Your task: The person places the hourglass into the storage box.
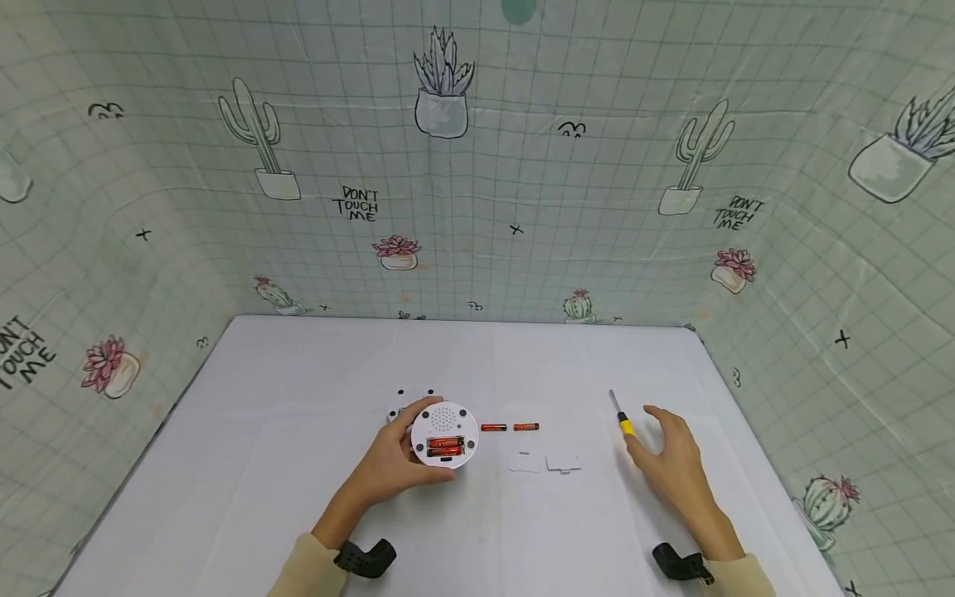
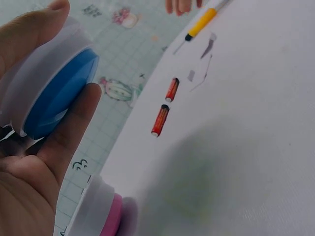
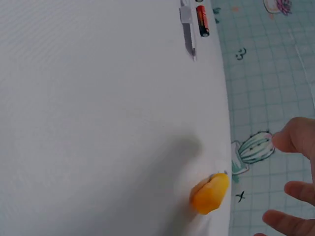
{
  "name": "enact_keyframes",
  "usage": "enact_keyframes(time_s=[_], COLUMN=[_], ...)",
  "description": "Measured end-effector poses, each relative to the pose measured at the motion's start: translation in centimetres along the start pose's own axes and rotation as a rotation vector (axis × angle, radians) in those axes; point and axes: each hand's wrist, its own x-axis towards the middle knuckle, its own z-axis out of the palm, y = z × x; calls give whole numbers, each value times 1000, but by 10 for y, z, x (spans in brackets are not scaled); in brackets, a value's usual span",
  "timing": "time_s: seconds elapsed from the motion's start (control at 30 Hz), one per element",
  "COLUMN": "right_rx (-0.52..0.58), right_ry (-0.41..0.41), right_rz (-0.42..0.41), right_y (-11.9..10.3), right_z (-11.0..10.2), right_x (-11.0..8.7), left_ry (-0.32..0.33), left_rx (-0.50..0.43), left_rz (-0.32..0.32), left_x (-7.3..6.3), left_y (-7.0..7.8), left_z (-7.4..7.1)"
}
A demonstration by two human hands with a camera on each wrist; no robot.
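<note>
My left hand (image 1: 395,464) grips a round white device (image 1: 443,423) by its rim, thumb and fingers on opposite sides. Its back faces the head camera, showing two red batteries (image 1: 445,447) in an uncovered compartment. On its other side, the left wrist view shows a blue face (image 2: 64,98). My right hand (image 1: 675,464), fingers spread, holds nothing and hovers beside a screwdriver (image 1: 625,423) with a yellow handle. Whether the thumb touches that handle cannot be told. Behind my left hand lies a second round white device (image 2: 91,206) with a pink face, partly hidden.
Two loose red batteries (image 1: 510,428) lie in a row right of the held device. Nearer me are a white battery cover (image 1: 563,463) and a small pale piece (image 1: 524,453). A patterned cloth (image 1: 477,166) encloses the white table (image 1: 313,373) at the back and sides.
</note>
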Motion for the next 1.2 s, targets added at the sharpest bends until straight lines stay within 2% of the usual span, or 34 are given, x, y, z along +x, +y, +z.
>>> enact_keyframes(time_s=[0.13, 0.3, 0.4, 0.53, 0.8, 1.2], right_rx=[-7, -23, -23, -15, 27, 102], right_ry=[-18, -177, -243, -287, -383, -529], right_rz=[-91, -101, -154, -255, -400, -525], right_y=[-10, -35, -54, -77, -110, -143], right_z=[-3, -11, -12, -13, -13, -5], right_x=[7, 19, 25, 30, 32, 35], left_ry=[-8, -2, -6, -14, -37, -55], left_rx=[-21, -20, -20, -41, -60, -64], left_rz=[0, 5, 11, 15, 33, 30], left_x=[0, 3, 4, 6, 8, 10], left_y=[1, 1, 2, 5, 7, 10], left_z=[2, 7, 10, 13, 17, 20])
